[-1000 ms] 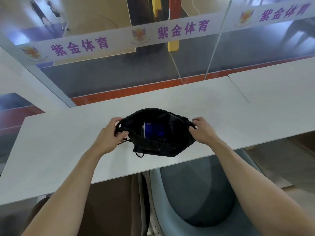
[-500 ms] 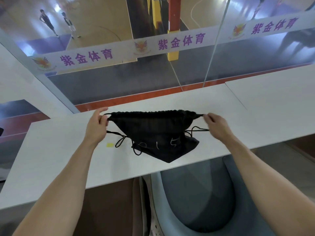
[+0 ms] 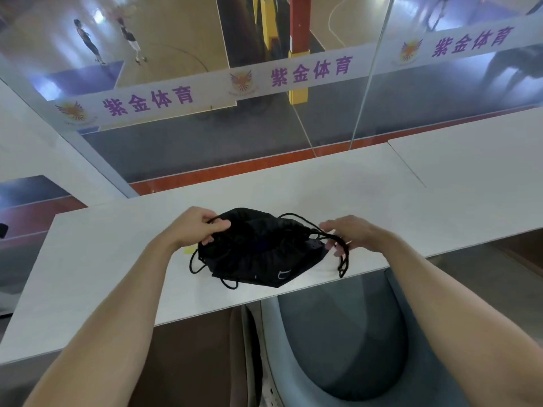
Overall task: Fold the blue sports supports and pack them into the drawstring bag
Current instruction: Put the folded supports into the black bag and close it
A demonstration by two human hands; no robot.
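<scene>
Before you, the white banner strip [image 3: 293,74] on the glass partition [image 3: 323,118] repeats purple "紫金体育" beside winged emblems.

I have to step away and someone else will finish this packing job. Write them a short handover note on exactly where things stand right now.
Left hand: pinching the cord at the left side of the black drawstring bag.
Right hand: fingers spread over the cords on the bag's right side; a firm grip cannot be confirmed.
Bag: lying on the white counter near its front edge, mouth gathered.
Done: no blue supports are visible outside the bag, so they are likely inside.
Left: pull the cords fully tight and check the closure.
</scene>
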